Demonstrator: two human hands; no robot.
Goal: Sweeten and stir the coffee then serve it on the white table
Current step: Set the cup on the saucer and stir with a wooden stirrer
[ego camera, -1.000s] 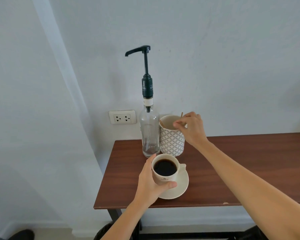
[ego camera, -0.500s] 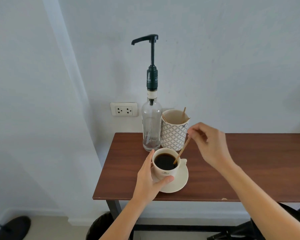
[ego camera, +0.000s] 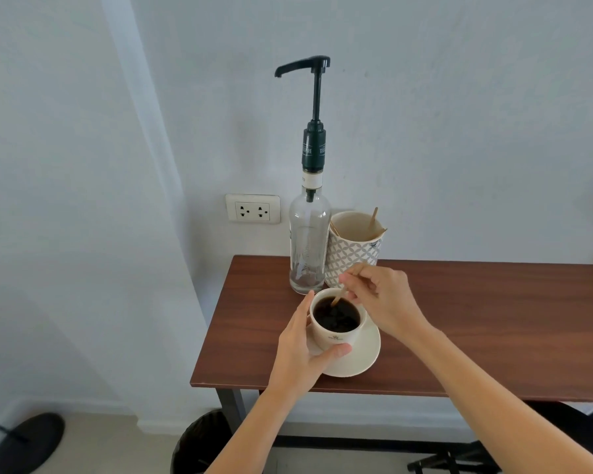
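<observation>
A cream cup of black coffee (ego camera: 337, 318) stands on a cream saucer (ego camera: 363, 354) near the left front of a brown wooden table (ego camera: 476, 316). My left hand (ego camera: 300, 350) grips the cup's side, thumb across its front. My right hand (ego camera: 379, 299) pinches a thin wooden stir stick (ego camera: 339, 295) whose lower end dips into the coffee at the far rim. Behind the cup stands a clear glass syrup bottle (ego camera: 308, 244) with a tall dark pump, nearly empty.
A patterned white holder (ego camera: 355, 249) with more wooden sticks sits right of the bottle against the wall. A wall socket (ego camera: 253, 209) is left of it. A dark bin (ego camera: 202, 443) stands under the table's left end; a black round base (ego camera: 28, 443) lies on the floor left.
My right hand took a stick out of the patterned holder, carried it down to the cup and put its tip in the coffee. My left hand stayed on the cup.
</observation>
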